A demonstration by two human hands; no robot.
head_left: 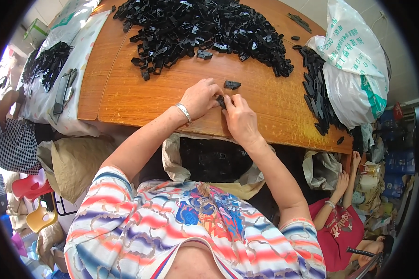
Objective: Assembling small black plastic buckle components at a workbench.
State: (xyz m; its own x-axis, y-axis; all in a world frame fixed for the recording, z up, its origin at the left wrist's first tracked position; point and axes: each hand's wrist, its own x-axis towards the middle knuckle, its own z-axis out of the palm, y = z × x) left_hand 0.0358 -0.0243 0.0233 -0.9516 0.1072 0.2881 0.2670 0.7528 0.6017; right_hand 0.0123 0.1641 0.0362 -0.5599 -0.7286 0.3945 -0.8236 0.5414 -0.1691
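Observation:
My left hand (pixel 199 98) and my right hand (pixel 239 118) meet over the near part of the wooden table (pixel 144 102). Between their fingertips is a small black plastic piece (pixel 221 101), pinched from both sides and partly covered by the fingers. A silver bracelet circles my left wrist. Just beyond my fingers a loose black plastic piece (pixel 232 85) lies on the wood. Farther back spreads a large heap of black plastic pieces (pixel 205 35), several of them looking like small open frames.
Long black pieces (pixel 315 86) lie along the table's right side beside a white plastic bag (pixel 354 69). Below the front edge hangs an open sack (pixel 173 160) with black pieces inside. Other people sit at left and right. A paper sack (pixel 79 158) stands at left.

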